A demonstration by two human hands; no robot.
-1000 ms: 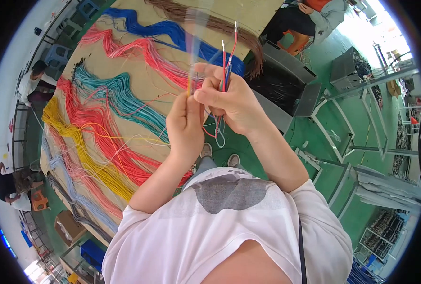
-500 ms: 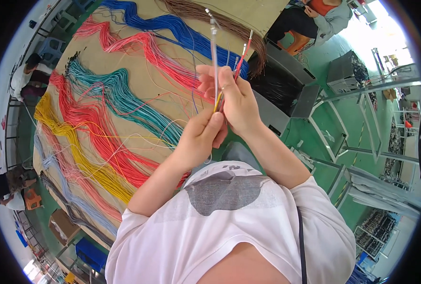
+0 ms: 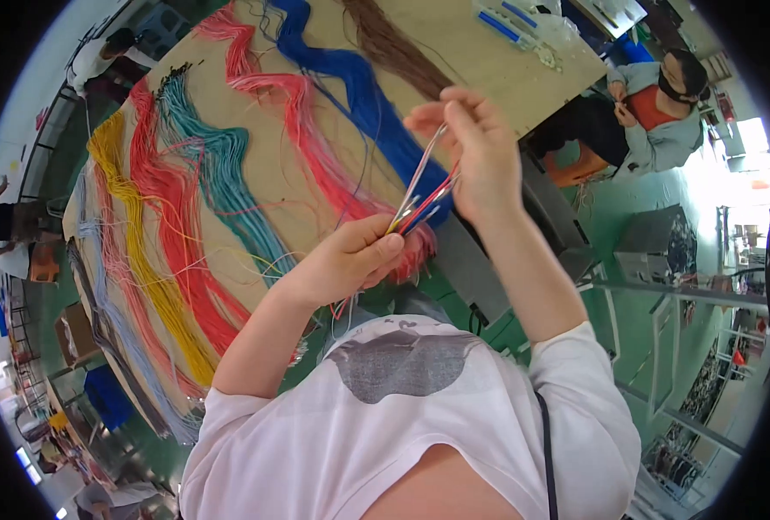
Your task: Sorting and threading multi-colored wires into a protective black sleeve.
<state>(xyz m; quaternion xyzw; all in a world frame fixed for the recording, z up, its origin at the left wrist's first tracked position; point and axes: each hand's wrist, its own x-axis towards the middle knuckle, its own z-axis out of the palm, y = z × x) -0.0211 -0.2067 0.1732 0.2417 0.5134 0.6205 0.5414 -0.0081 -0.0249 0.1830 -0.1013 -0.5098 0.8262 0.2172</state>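
Observation:
My left hand [image 3: 359,257] is closed around a small bunch of thin wires, among them yellow and red ones, whose tips stick out past the thumb. Two pale wires [image 3: 420,170] run from this bunch up to my right hand [image 3: 482,156], which has its fingers curled about their upper ends. A red wire [image 3: 445,185] slants from the bunch toward the right palm. Beneath the hands, on the tan table, lie a long blue wire bundle [image 3: 350,80] and a pinkish-red wire bundle [image 3: 302,117]. Loose wire tails hang under the left hand.
Teal [image 3: 227,156], red [image 3: 170,221], yellow [image 3: 133,221] and brown [image 3: 395,54] wire bundles cover more of the table [image 3: 523,82]. Grey bins [image 3: 497,273] stand against its right edge. A seated person [image 3: 662,108] is at the far right; others work at the left.
My right hand has moved up and right, away from the left, drawing pale wires apart from the bunch. My left hand stays closed on the wires. The view has shifted, showing more of the far right.

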